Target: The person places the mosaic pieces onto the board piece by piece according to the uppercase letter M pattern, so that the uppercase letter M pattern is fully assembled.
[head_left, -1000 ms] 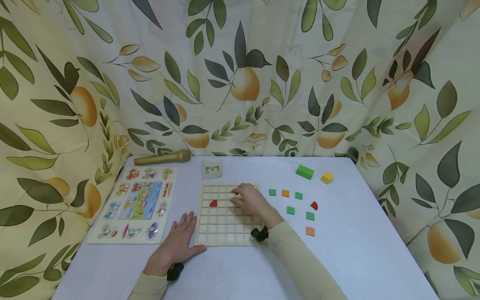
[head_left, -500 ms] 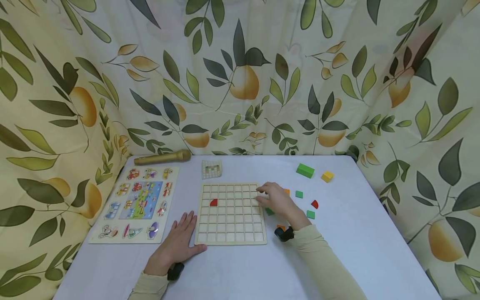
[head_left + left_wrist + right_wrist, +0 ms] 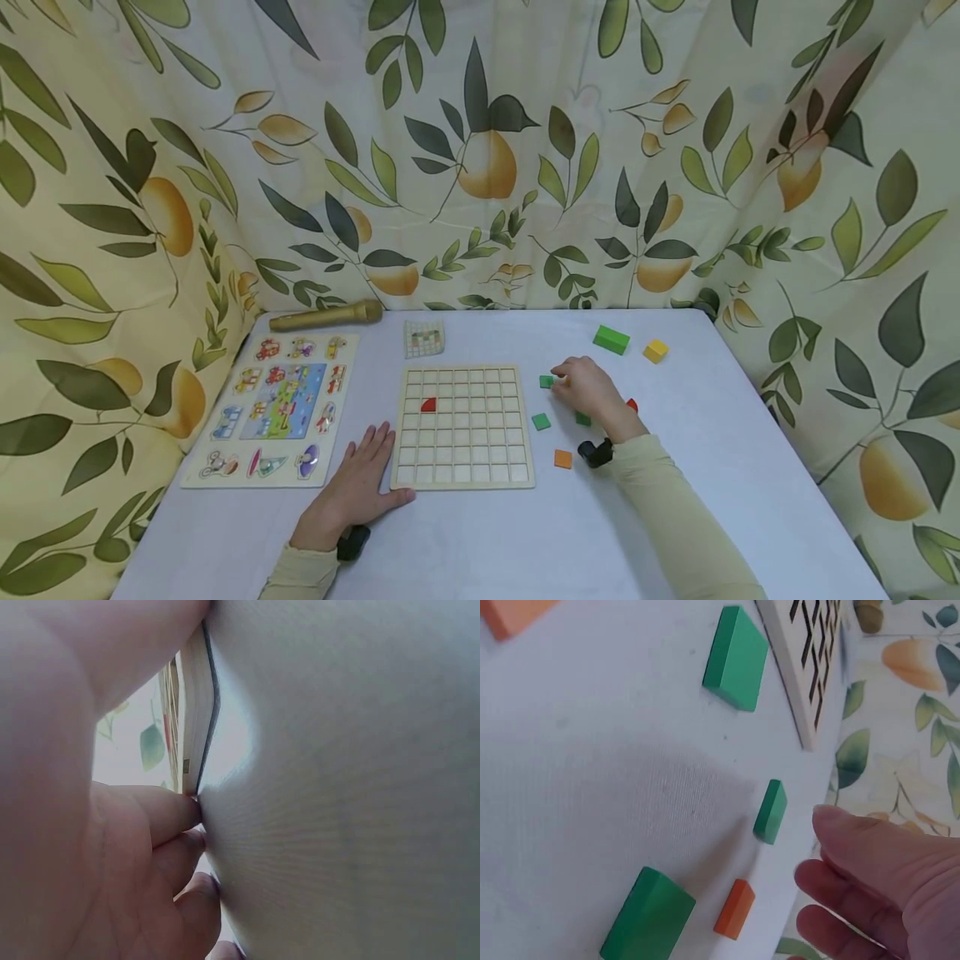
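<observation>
My left hand (image 3: 356, 492) lies spread on the table, its fingertips at the left edge of the wooden grid board (image 3: 465, 486); the left wrist view shows the fingers (image 3: 165, 814) near the board's side (image 3: 196, 712). A red quarter-circle piece (image 3: 428, 405) sits in one of the cells. Right of the board, my right hand (image 3: 592, 392) hovers over loose tiles with fingers loosely bent. In the right wrist view nothing shows between thumb and fingers, which are beside a green tile (image 3: 771, 811) and an orange tile (image 3: 735, 909).
Other green tiles (image 3: 542, 422) and an orange tile (image 3: 563, 459) lie around the right hand. A green block (image 3: 611, 339) and yellow block (image 3: 656, 351) are farther back. A pattern card (image 3: 424, 338), a gold microphone-shaped object (image 3: 326, 316) and a picture puzzle (image 3: 341, 400) stand behind and left.
My right hand has moved rightward from above the grid board to the loose tiles, uncovering the board's right side and tiles that its arm hid. The left hand stays in place.
</observation>
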`<move>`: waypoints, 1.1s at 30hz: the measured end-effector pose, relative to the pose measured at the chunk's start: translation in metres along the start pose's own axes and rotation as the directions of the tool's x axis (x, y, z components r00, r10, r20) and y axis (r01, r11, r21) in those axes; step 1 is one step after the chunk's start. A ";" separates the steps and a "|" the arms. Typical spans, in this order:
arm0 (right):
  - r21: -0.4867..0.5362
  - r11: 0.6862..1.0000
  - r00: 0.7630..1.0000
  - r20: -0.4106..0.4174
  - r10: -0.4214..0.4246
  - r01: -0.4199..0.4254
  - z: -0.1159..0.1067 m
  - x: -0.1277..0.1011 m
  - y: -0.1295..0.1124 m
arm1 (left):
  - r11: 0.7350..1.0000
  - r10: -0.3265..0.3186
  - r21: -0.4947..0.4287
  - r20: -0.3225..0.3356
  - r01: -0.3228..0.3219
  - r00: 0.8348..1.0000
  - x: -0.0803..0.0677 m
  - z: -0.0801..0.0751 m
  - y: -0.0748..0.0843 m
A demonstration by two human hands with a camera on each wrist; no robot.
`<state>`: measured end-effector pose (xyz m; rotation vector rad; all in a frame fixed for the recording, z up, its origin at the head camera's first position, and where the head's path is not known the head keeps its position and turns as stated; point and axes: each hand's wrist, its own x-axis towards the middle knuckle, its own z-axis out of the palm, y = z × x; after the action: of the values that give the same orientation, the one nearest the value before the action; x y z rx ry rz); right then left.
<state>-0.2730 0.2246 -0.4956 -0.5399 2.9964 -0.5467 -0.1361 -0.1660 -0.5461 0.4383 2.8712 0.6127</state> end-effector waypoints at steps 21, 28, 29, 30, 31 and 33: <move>-0.004 0.999 0.997 0.066 0.042 -0.042 0.015 0.018 0.014 | 1.000 0.011 0.004 0.000 -0.011 1.000 -0.001 0.000 0.000; -0.070 0.996 0.998 0.029 0.049 -0.047 0.019 0.020 0.009 | 1.000 0.013 -0.012 0.011 -0.013 1.000 -0.001 -0.002 0.001; -0.070 0.996 0.998 0.024 0.057 -0.055 0.020 0.020 0.008 | 1.000 0.008 -0.005 0.017 -0.008 1.000 -0.001 -0.002 0.001; -0.076 0.995 0.998 0.019 0.061 -0.059 0.021 0.020 0.008 | 1.000 0.007 -0.003 0.018 -0.007 1.000 -0.001 -0.002 0.001; -0.080 0.995 0.998 0.012 0.065 -0.064 0.022 0.020 0.007 | 1.000 0.006 -0.003 0.017 -0.006 1.000 -0.001 -0.002 0.000; -0.080 0.995 0.998 -0.006 0.066 -0.066 0.023 0.020 0.004 | 1.000 0.006 0.001 0.015 -0.006 1.000 0.000 -0.002 0.000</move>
<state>-0.2907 0.2137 -0.5188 -0.4431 3.0375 -0.4252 -0.1360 -0.1669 -0.5446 0.4503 2.8568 0.6070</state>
